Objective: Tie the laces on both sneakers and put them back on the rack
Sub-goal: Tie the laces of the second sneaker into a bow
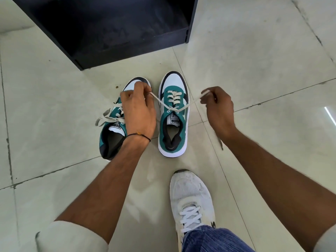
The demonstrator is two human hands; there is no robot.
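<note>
One white shoe [190,197], two hands [138,113] [220,110], two sneakers [112,137] [173,124]

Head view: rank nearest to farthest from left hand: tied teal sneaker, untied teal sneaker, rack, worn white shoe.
1. tied teal sneaker: directly beneath the left hand.
2. untied teal sneaker: just right; the hand pinches its lace.
3. rack ahead, worn white shoe behind: too close to call.
</note>
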